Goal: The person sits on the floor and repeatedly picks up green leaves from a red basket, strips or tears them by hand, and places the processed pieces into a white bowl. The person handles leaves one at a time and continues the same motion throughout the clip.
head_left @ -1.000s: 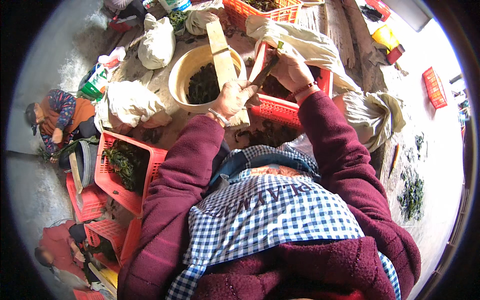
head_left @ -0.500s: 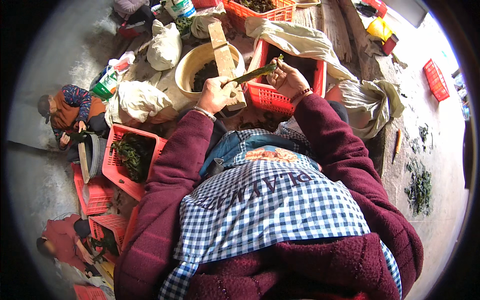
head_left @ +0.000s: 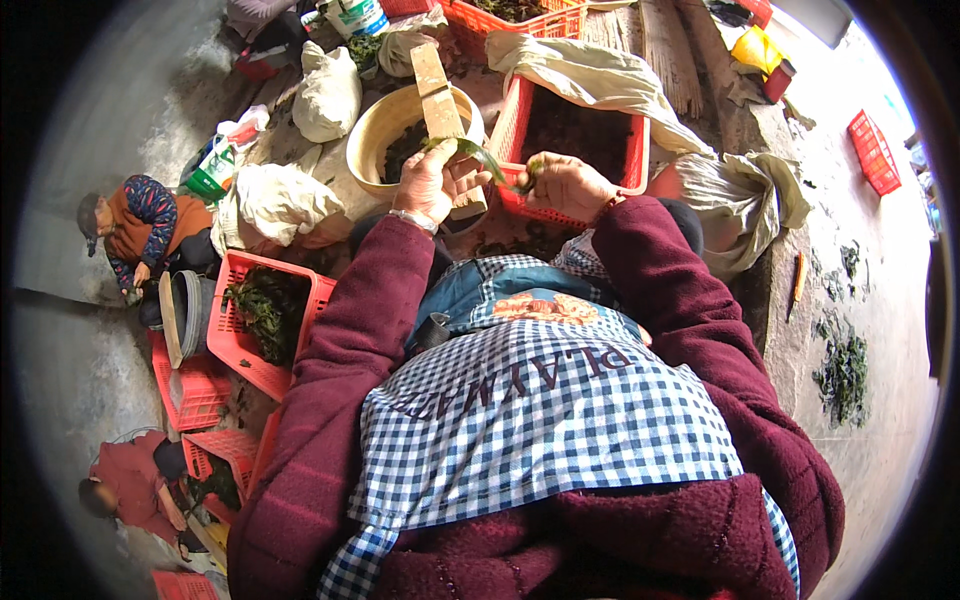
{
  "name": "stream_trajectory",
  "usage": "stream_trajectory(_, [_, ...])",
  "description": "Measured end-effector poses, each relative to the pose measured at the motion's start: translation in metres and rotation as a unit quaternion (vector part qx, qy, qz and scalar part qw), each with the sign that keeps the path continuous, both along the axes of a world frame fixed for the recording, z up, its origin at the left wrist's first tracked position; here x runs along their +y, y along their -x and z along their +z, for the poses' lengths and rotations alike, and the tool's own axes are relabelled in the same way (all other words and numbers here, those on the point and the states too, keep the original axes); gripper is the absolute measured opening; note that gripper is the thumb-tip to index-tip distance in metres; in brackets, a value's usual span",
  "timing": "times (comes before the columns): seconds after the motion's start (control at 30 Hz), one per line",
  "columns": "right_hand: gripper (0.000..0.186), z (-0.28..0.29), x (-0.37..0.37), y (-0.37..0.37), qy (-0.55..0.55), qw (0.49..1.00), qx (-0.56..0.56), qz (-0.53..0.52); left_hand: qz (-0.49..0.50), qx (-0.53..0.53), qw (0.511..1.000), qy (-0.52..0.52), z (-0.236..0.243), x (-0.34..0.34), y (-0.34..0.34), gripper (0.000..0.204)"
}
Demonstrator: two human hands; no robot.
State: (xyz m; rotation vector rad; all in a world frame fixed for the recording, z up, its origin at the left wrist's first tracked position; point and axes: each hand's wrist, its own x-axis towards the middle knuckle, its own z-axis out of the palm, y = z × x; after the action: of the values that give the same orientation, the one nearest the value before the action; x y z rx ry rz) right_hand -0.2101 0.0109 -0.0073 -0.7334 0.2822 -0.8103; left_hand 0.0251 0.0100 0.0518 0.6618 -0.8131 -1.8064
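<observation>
A green strip of seaweed point(head_left: 487, 160) bends between my two hands. My left hand point(head_left: 430, 190) holds one end at the thumb, palm partly turned up, over a wooden board point(head_left: 436, 92). The other end is bunched in the closed fingers of my right hand point(head_left: 570, 190). The board lies across a cream bucket point(head_left: 366, 118) with dark seaweed inside. Just beyond my right hand is a red plastic basket point(head_left: 640, 160) with a dark heap in its shade.
Pale cloth point(head_left: 610, 75) drapes over the basket's far rim; a cream sack point(head_left: 745, 200) lies to its right. At left, a red crate point(head_left: 232, 335) holds seaweed. Two people point(head_left: 165, 225) work further left. Seaweed scraps point(head_left: 842, 370) and an orange-handled tool point(head_left: 797, 285) lie at right.
The strip was stretched nearly straight between my hands; now it curves downward. My right hand has lowered and closed around its end, while my left hand has turned more palm-up.
</observation>
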Motion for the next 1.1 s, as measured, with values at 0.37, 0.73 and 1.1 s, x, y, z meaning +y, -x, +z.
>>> stream_trajectory(0.37, [0.02, 0.035, 0.012, -0.034, 0.157, 0.946, 0.249, -0.137, 0.111, -0.289, 0.921, 0.239, -0.012, -0.005, 0.027, 0.012])
stream_trajectory(0.73, [0.017, 0.031, 0.023, -0.048, 0.108, 0.967, 0.213, -0.087, 0.183, -0.334, 0.878, 0.291, -0.018, -0.003, 0.024, 0.011])
stream_trajectory(1.1, [0.013, 0.021, 0.027, -0.063, -0.033, 0.997, 0.07, -0.009, 0.207, -0.31, 0.879, 0.298, -0.021, 0.005, 0.026, 0.015])
